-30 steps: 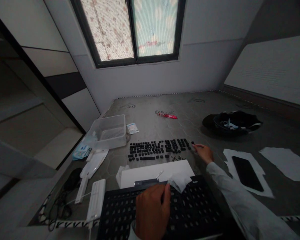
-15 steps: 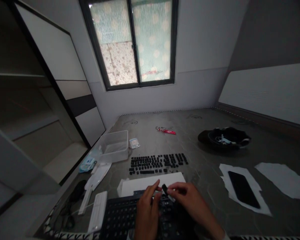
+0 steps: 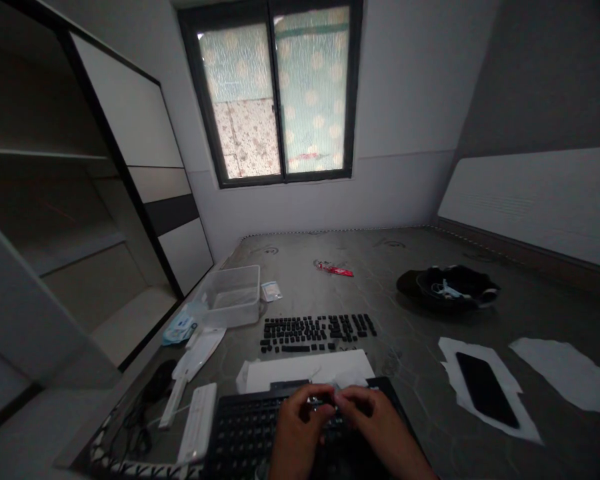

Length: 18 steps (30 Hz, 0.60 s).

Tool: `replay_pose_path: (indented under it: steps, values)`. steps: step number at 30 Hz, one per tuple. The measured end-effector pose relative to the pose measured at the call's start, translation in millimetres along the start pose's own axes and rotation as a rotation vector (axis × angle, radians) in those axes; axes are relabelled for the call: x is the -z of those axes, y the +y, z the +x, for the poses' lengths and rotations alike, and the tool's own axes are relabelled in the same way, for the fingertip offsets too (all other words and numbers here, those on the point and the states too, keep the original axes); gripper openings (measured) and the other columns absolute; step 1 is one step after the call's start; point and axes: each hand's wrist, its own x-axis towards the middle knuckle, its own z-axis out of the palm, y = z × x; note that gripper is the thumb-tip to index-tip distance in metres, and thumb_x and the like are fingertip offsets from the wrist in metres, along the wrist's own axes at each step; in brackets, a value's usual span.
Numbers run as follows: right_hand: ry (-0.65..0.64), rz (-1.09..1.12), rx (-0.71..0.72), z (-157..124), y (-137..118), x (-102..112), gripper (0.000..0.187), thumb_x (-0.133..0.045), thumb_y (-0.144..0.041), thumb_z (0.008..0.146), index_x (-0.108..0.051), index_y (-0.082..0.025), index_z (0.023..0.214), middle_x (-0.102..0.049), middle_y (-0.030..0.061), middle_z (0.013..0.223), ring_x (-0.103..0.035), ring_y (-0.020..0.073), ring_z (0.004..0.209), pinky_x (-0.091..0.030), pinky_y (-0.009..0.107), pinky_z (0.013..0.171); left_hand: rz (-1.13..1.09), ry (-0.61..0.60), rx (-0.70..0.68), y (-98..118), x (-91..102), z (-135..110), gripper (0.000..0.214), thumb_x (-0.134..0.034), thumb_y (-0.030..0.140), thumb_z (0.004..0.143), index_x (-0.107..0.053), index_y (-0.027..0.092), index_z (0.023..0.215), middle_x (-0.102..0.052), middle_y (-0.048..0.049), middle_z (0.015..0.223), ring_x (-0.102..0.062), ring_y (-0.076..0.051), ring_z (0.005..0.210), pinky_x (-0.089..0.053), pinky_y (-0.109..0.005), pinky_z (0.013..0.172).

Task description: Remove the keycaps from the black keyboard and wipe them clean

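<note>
My left hand (image 3: 303,423) and my right hand (image 3: 373,420) meet fingertip to fingertip above a black keyboard (image 3: 245,427). The fingers of both are pinched together. What they pinch is too small and too hidden to name. A pale, crumpled, tissue-like piece (image 3: 349,380) shows just beyond the right fingertips; I cannot tell whether it is held. Behind the keyboard lies a flat white sheet or board (image 3: 290,368). Past it, loose black keycaps (image 3: 300,330) are laid out in rows like a keyboard.
A clear plastic box (image 3: 233,300) stands left, a small white packet (image 3: 271,291) beside it. A white power strip (image 3: 197,420) and cables (image 3: 140,420) lie nearer. To the right are a black phone (image 3: 487,390) on paper and a dark cap (image 3: 447,290). Further back sits a red strap (image 3: 337,270).
My hands have come together at the fingertips. The small black piece seen in my right fingers before no longer shows. A pale crumpled piece now shows beyond them. The view has tilted slightly.
</note>
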Motion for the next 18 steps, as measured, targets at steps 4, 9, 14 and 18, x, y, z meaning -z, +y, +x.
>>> replay_pose_path:
  steps: [4,9,14,18]
  values:
    - [0.195,-0.299,0.114,11,22,-4,0.022,-0.059,-0.042,0.086,-0.075,-0.027,0.091,-0.071,0.0065,0.096,-0.063,0.0289,0.095,-0.045,0.041,0.090,0.061,0.151,0.026,-9,1.5,8,0.035,-0.068,0.041,0.074,-0.073,0.016,0.098,-0.073,-0.0069,0.094,-0.057,-0.014,0.058,-0.045,-0.025,0.055]
    - [0.236,-0.522,0.193,21,62,-9,0.024,-0.061,-0.031,0.083,-0.073,-0.025,0.103,-0.067,0.0088,0.109,-0.060,0.0292,0.103,-0.044,0.040,0.094,0.095,0.190,0.004,-18,4.4,17,0.033,-0.063,0.039,0.079,-0.075,0.018,0.102,-0.073,-0.0083,0.108,-0.065,-0.024,0.096,-0.048,-0.035,0.090]
    - [0.212,-0.669,0.173,25,70,-6,0.021,-0.053,-0.026,0.089,-0.074,-0.024,0.093,-0.071,0.0064,0.093,-0.063,0.0257,0.090,-0.043,0.037,0.084,0.096,0.179,-0.017,-17,4.4,18,0.031,-0.064,0.038,0.080,-0.075,0.019,0.102,-0.072,-0.0091,0.109,-0.064,-0.026,0.102,-0.047,-0.038,0.094]
    - [0.238,-0.641,0.153,27,66,0,0.021,-0.050,-0.031,0.089,-0.070,-0.024,0.085,-0.071,0.0055,0.087,-0.064,0.0260,0.085,-0.042,0.037,0.080,0.099,0.195,-0.022,-18,3.5,17,0.030,-0.066,0.038,0.078,-0.076,0.020,0.100,-0.073,-0.0090,0.108,-0.065,-0.026,0.102,-0.049,-0.037,0.093]
